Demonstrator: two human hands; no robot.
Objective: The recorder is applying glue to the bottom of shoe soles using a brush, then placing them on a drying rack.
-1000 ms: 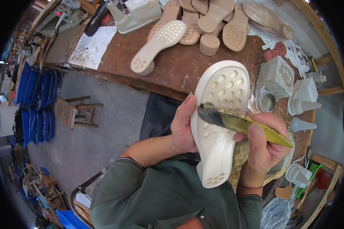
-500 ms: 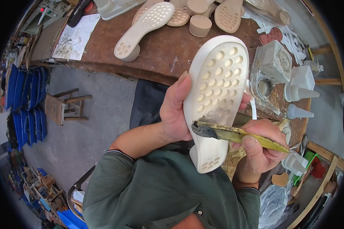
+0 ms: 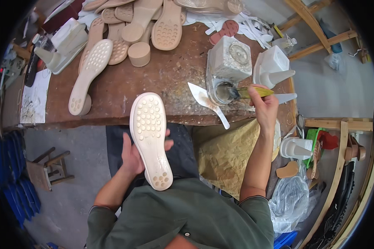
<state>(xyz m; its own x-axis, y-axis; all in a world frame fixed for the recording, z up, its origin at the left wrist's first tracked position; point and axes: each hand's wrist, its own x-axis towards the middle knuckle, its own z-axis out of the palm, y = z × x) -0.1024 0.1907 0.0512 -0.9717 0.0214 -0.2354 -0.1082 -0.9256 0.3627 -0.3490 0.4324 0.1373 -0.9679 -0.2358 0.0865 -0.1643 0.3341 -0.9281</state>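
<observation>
A cream shoe sole [image 3: 148, 118] with a dimpled forefoot and a heel end toward me rests in my left hand [image 3: 131, 157]. The thumb stands apart along its left side, and fingertips show past its right edge. The sole's narrow middle shines as if wet. On the right, my right hand [image 3: 263, 101] is closed around the yellowish handle of a brush [image 3: 247, 92]. Its dark bristles are at the round mouth of a glue-crusted plastic pot [image 3: 230, 58]. How deep the bristle tips reach is hidden.
More beige soles [image 3: 167, 31] are heaped at the back of the brown worktable [image 3: 166, 74]. A white blade-like piece [image 3: 203, 98] lies beside the pot. White spouted bottles [image 3: 274, 66] stand at the right. Brown paper [image 3: 224, 153] hangs at the table's front edge.
The brush has left the sole and gone right to the pot's mouth. My left hand has moved left with the sole, its grip looser. The view has shifted right.
</observation>
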